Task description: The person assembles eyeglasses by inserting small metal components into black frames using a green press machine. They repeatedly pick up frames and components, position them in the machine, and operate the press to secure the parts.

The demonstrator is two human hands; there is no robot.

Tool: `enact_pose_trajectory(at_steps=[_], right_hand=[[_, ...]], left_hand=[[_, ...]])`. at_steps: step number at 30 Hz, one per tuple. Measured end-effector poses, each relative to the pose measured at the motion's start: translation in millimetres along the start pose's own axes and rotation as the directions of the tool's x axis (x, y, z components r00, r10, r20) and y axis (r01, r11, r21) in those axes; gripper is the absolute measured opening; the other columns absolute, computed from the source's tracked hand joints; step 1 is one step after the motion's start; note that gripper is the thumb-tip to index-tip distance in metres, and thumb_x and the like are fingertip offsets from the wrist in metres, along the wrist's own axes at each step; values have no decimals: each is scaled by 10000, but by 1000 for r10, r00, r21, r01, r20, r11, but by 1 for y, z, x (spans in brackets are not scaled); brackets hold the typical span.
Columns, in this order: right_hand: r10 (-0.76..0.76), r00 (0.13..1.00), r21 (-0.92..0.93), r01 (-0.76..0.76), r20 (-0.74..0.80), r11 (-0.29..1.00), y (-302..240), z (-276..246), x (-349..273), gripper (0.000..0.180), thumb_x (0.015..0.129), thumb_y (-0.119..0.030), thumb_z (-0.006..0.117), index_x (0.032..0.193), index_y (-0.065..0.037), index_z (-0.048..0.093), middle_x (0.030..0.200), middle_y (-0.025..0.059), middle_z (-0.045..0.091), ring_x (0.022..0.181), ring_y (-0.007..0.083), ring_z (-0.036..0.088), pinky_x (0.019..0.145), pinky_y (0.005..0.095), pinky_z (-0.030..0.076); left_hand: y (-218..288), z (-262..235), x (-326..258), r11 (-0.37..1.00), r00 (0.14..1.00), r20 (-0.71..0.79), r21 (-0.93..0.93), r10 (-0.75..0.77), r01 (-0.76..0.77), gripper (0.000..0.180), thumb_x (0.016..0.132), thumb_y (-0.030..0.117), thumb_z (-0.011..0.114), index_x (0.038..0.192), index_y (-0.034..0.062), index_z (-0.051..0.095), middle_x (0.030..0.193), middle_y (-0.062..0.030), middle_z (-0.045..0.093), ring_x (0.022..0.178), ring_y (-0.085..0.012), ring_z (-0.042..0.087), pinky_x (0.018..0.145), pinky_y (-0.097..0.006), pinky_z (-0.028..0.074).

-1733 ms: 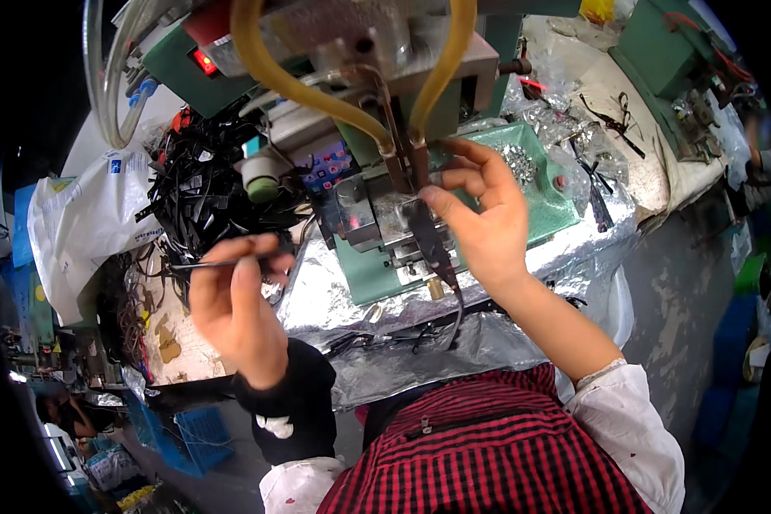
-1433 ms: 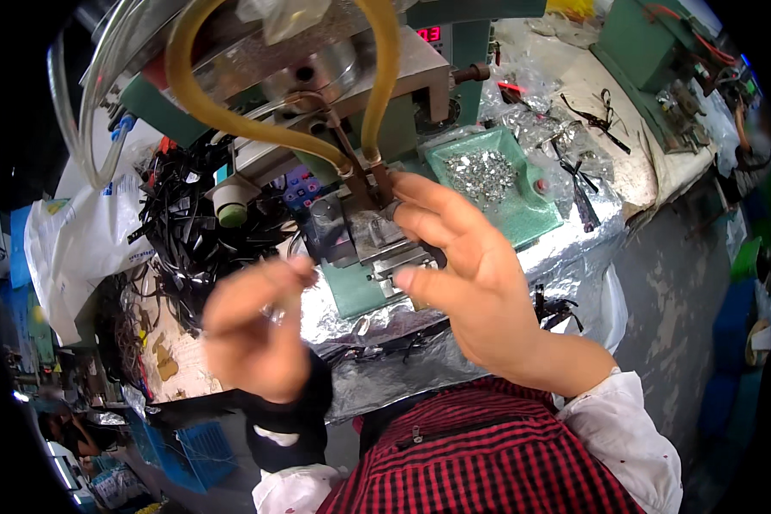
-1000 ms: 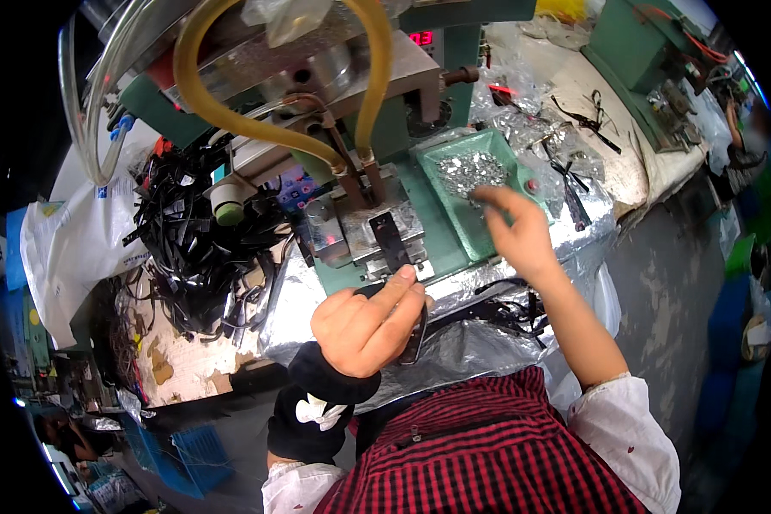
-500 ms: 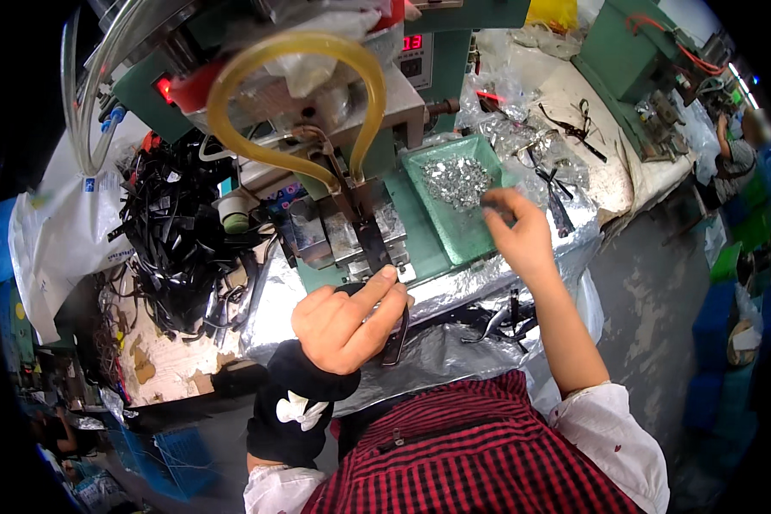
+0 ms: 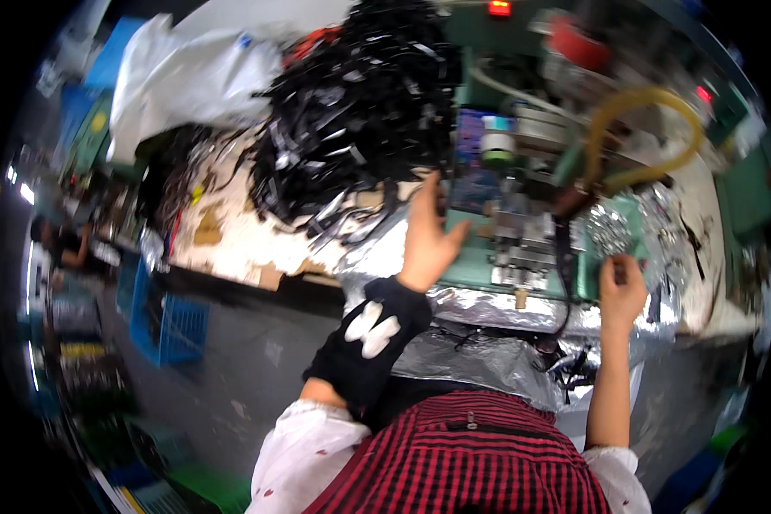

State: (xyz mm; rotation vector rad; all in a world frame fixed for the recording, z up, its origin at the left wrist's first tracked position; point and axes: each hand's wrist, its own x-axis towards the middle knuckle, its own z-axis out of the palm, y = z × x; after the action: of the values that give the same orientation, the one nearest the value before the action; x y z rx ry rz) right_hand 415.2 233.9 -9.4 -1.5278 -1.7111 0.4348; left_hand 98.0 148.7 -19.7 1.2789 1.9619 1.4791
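On the foil-covered bench (image 5: 488, 304), two hands of one person. Left hand (image 5: 428, 236) is up, fingers spread and loose, nothing gripped; fingertips touch the lower edge of the black cable pile (image 5: 351, 111). One black wrist sleeve (image 5: 370, 338) with a white mark covers the left forearm. Right hand (image 5: 621, 287) is curled at the near edge of the green tray (image 5: 630, 236), just below one heap of small shiny metal parts (image 5: 608, 230); blur hides whether it pinches a part, cannot tell. One metal fixture (image 5: 522, 253) sits between the hands, on the green machine base. One yellow hose loop (image 5: 642, 128) arcs above the tray; a dark cable (image 5: 564, 265) hangs from it between fixture and right hand. Two red lights on the machine, one at top (image 5: 499, 8). One white bag (image 5: 197, 73) left of the pile. One blue crate (image 5: 167, 321) on the floor at left. Another person (image 5: 64, 244) sits far left, well apart.
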Motion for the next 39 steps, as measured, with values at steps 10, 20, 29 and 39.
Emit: enact_pose_trajectory(at_steps=[10, 20, 29, 39], right_hand=[[11, 993, 299, -46, 116, 953, 18, -6, 12, 197, 941, -54, 681, 1115, 38, 675, 1004, 59, 710, 922, 109, 648, 853, 247, 497], [-18, 999, 458, -6, 47, 889, -31, -12, -2, 157, 915, -15, 700, 1067, 24, 700, 962, 33, 701, 866, 87, 632, 819, 231, 491], [-55, 998, 728, 37, 1, 685, -132, 21, 6, 394, 832, -9, 718, 1203, -5, 587, 944, 70, 704, 933, 137, 656, 861, 287, 500], [-73, 992, 871, -55, 103, 489, -163, -3, -14, 564, 831, 9, 689, 1362, 15, 499, 1161, 139, 681, 1083, 167, 641, 1007, 322, 458]], left_hand=[[3, 22, 15, 942, 976, -150, 319, 156, -102, 925, 730, 170, 860, 1494, 20, 361, 1119, -201, 633, 1069, -370, 589, 904, -439, 489], [-5, 32, 20, 899, 952, -170, 404, 256, -170, 944, 698, 108, 836, 1500, 18, 344, 1190, -238, 616, 1086, -385, 579, 951, -443, 478], [-37, -75, 34, 390, 980, -7, 918, 201, -73, 137, 745, 132, 737, 868, 75, 755, 926, -139, 658, 892, -365, 653, 758, -459, 538], [20, -103, 68, 783, 988, 139, 606, 68, -139, 94, 788, 104, 741, 831, 21, 753, 910, -151, 727, 709, -300, 696, 624, -369, 524]])
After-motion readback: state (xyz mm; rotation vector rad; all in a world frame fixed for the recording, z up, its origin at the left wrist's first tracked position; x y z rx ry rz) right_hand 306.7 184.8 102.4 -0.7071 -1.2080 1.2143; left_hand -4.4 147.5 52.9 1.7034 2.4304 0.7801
